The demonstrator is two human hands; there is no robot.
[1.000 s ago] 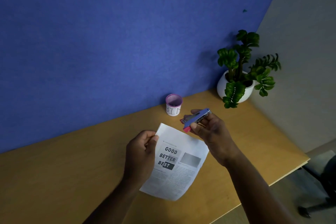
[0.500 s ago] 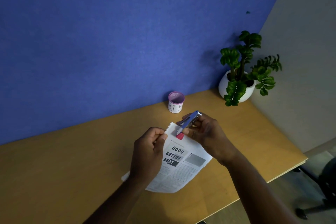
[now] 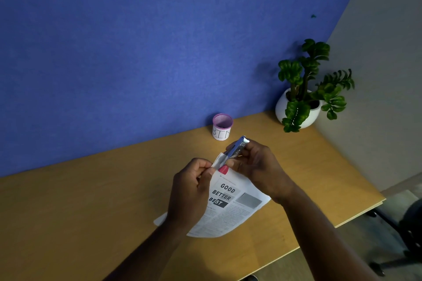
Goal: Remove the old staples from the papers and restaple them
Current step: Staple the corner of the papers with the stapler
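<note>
Papers (image 3: 230, 210) printed with "GOOD BETTER BEST" hang above the wooden desk (image 3: 91, 201), their lower edge drooping onto or just over its surface; whether they touch it cannot be told. Behind them a blue partition (image 3: 137, 41) rises at the desk's far edge, with a potted plant (image 3: 303, 96) in the right corner and a small pink mesh cup marked "BIN" (image 3: 222, 126) near the wall, well apart from the hands.

The left hand (image 3: 193, 189) is closed on the sheets' upper left corner, thumb and fingers pinching it. The right hand (image 3: 258, 166) is wrapped around a small blue stapler (image 3: 236, 149) with a red tip, held slanted with that tip at the pinched corner, just beside the left fingertips.

The sheets look light, thin and floppy: they bend under their own weight and would likely tear if pulled hard at the staple. The sensible hold is close beside the corner, as the left hand has it, so the paper stays taut there. The stapler looks rigid and light, fit for a one-handed squeeze. Any staple itself is too small to make out.
</note>
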